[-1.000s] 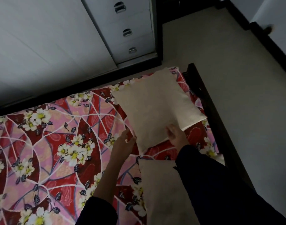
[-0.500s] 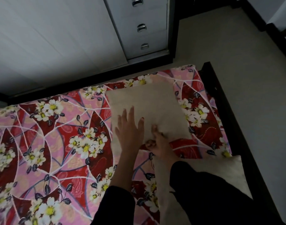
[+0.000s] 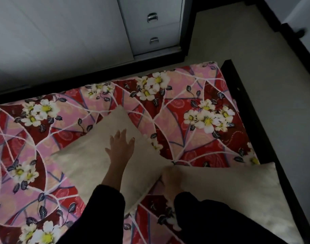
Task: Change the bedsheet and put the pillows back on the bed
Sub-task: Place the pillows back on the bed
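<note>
– Pillow's (image 3: 90, 161) slid left & toward the middle since a sec ago; it sat nearer the bed corner by the drawers (image 3: 151, 27) before. Left hand (image 3: 121, 147) now flat on top, fingers spread wide, pressing, not gripping.

– And the right hand (image 3: 170, 180)?

– Blurry, tucked at the corner where the two pillows meet. Can't tell if it's pinching fabric or just resting.

– 2nd pillow (image 3: 229, 191)?

– Right side, against the dark bed frame (image 3: 252, 110), partly under the sleeve.

– Sheet?

– Floral bedsheet (image 3: 185, 106) is on & looks smooth. I'd say sheet part's done, only pillow positioning left, prob. squaring both toward the head end.
</note>
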